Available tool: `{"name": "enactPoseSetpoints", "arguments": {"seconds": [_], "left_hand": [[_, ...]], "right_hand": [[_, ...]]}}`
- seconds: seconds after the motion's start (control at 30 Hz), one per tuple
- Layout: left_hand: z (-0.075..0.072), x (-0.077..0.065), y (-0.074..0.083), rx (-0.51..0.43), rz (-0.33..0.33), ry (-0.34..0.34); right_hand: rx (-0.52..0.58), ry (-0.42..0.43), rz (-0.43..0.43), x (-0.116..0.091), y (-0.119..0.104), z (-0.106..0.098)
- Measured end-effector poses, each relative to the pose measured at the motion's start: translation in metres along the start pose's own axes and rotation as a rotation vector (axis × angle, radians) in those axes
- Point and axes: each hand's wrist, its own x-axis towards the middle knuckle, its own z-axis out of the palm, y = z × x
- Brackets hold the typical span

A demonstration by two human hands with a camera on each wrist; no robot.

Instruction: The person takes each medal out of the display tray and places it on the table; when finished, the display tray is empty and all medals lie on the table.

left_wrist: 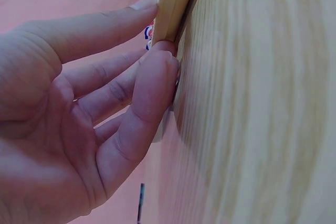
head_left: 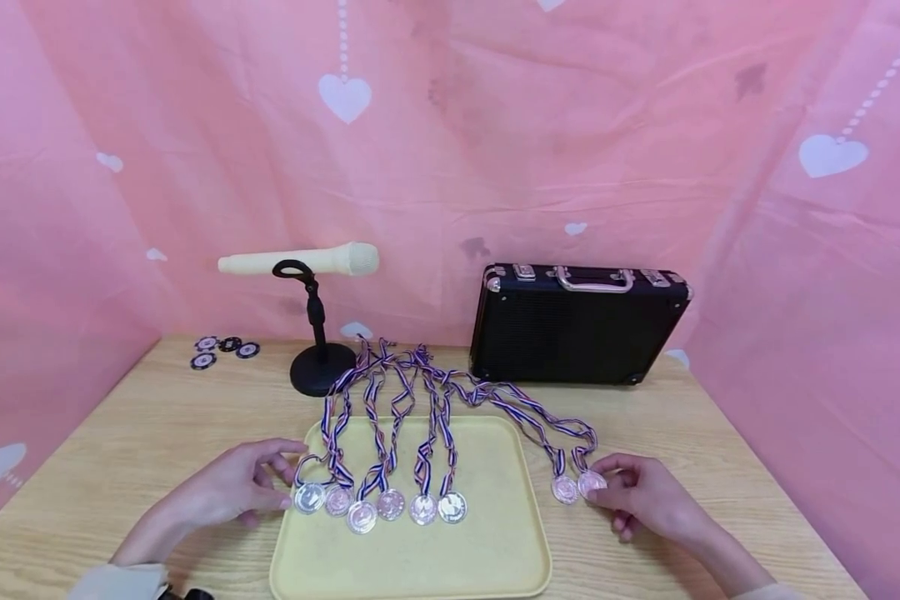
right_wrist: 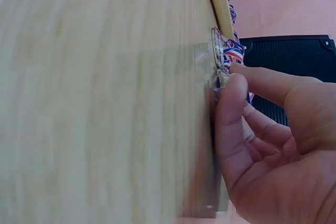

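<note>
My right hand pinches a round silver medal between thumb and fingers, low over the table right of the tray. A second medal lies just left of it. In the right wrist view the fingers partly cover the medal edges. My left hand is at the left edge of the yellow tray, its thumb against the rim and its other fingers loosely bent beside it. Close to those fingertips lies the leftmost medal, in a row of several medals on the tray.
Striped ribbons run back from the medals and bunch beyond the tray. Behind them stand a white microphone on a black stand and an upright black briefcase. Several poker chips lie back left. Pink cloth encloses the table.
</note>
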Motion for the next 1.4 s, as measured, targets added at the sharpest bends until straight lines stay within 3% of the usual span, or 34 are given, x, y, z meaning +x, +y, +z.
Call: {"name": "enactPoseSetpoints", "arguments": {"seconds": [0.27,0.73,1.2,1.4], "left_hand": [[-0.001,0.002,0.004,0.020,0.010,0.002],[0.001,0.000,0.000,-0.004,-0.004,0.003],[0.001,-0.001,-0.003,0.005,-0.021,0.002],[0.000,0.000,0.001,0.001,-0.012,0.006]], "right_hand": [[-0.104,0.083,-0.021,-0.006,-0.004,0.003],[-0.190,0.115,-0.072,-0.004,-0.004,0.009],[-0.154,0.041,-0.064,0.004,-0.007,0.008],[-0.180,0.048,-0.077,0.002,-0.011,0.008]]}}
